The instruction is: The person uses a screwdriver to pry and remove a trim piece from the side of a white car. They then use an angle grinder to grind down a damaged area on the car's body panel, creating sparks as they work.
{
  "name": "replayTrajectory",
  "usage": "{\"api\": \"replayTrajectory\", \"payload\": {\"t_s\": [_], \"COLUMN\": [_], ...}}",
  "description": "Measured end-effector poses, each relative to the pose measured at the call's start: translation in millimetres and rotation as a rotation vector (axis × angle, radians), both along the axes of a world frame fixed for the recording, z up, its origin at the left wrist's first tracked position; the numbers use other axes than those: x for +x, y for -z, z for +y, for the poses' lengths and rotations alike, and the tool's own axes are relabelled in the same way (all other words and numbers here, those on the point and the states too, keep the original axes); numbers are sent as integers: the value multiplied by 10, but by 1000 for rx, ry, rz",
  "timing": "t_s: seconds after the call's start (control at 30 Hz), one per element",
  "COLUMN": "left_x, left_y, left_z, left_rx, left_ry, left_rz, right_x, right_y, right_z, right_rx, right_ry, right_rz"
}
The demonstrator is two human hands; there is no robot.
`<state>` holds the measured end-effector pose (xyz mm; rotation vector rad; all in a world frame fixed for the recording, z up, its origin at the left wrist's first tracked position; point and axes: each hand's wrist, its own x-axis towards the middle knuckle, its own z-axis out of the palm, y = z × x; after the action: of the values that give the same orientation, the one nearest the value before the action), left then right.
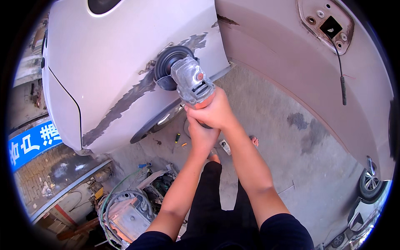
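Both my hands are wrapped round an angle grinder (192, 80) with a scuffed metal head and an orange-red body. My right hand (216, 109) grips the body just behind the head. Below it, my left hand (203, 134) is closed round the rear part, mostly hiding it. The grinder's round dark disc (171, 61) is against or very near a light-coloured car body panel (112, 50); contact cannot be made out. A long grey stripped band (125, 102) runs diagonally across that panel on both sides of the disc.
An open car door (283, 54) with a dangling cable (342, 83) curves along the right. Below the panel is a car wheel (160, 118). A machine with coiled hoses (129, 212) stands lower left. A screwdriver (177, 137) lies on the concrete floor (266, 112).
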<state>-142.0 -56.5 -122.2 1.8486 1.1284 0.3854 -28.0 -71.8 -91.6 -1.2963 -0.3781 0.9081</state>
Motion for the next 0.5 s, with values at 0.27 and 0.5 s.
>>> {"api": "replayTrajectory", "payload": {"t_s": [0.27, 0.5], "left_x": [-123, -135], "left_y": [46, 145], "left_z": [-117, -49], "left_rx": [-45, -109], "left_ry": [-60, -63], "left_rz": [16, -40], "right_x": [-126, -137], "right_y": [-3, 14], "right_z": [-22, 13], "right_rx": [-38, -22], "right_ry": [-7, -7], "right_rz": [-71, -105]}}
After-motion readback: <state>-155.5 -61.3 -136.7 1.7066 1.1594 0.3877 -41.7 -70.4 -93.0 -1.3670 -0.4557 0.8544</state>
